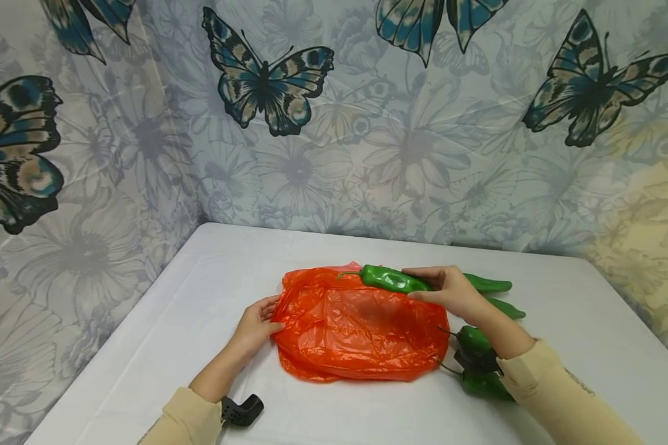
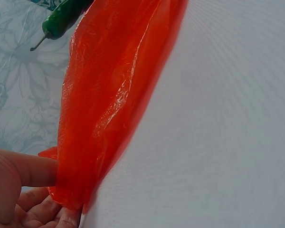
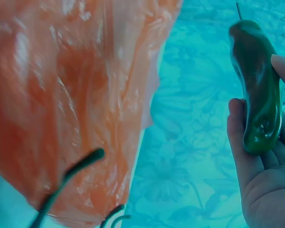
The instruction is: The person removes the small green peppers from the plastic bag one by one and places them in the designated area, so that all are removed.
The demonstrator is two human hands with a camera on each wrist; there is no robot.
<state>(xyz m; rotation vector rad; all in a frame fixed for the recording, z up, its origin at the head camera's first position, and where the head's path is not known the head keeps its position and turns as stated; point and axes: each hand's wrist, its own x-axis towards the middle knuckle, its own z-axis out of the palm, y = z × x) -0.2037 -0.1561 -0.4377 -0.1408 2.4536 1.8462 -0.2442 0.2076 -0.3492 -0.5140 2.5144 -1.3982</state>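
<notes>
A crumpled red plastic bag (image 1: 362, 337) lies on the white table, its surface creased and partly see-through. My left hand (image 1: 256, 327) is at the bag's left edge; in the left wrist view the thumb (image 2: 35, 171) lies over the plastic and the fingers are under it, pinching it. Above the bag's far edge, my right hand (image 1: 448, 287) holds a long green chili pepper (image 1: 392, 279) between thumb and fingers. The pepper's stem points left in the head view. The right wrist view shows this pepper (image 3: 256, 90) lying along the fingers.
More green peppers lie right of the bag: two long ones (image 1: 487, 283) beyond my right forearm, and two (image 1: 484, 384) nearer, partly covered by the arm. A black wrist device (image 1: 244, 410) shows by the left sleeve. Butterfly-printed cloth (image 1: 412, 148) hangs behind the table (image 1: 145, 346).
</notes>
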